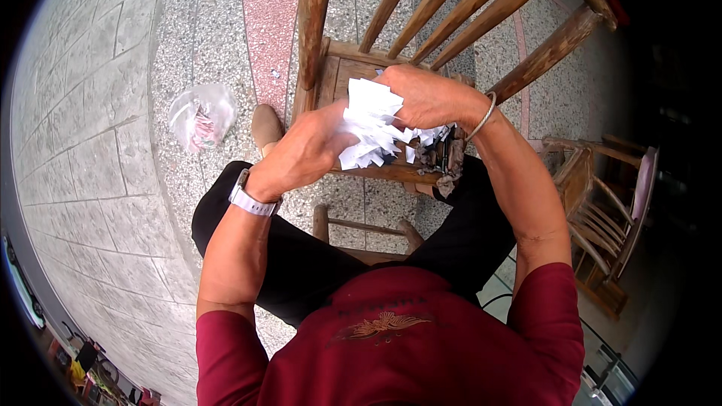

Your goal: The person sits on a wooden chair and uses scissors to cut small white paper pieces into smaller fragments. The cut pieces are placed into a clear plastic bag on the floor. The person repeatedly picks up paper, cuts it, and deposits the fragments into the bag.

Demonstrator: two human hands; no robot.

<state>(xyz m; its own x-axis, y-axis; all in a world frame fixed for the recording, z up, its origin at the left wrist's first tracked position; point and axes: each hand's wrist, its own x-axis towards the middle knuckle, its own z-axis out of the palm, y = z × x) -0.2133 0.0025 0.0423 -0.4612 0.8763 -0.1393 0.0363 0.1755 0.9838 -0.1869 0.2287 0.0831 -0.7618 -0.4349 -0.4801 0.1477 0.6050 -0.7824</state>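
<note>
Above the brown wooden spindle-backed chair — pinching loose white paper slips in the left grip, presumably against scattering; cannot tell about the right grip

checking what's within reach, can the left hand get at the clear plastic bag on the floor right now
Probably yes, by leaning left: only a tan shoe shows between the left hand and the clear plastic bag, though that hand is occupied with white paper pieces.
</note>
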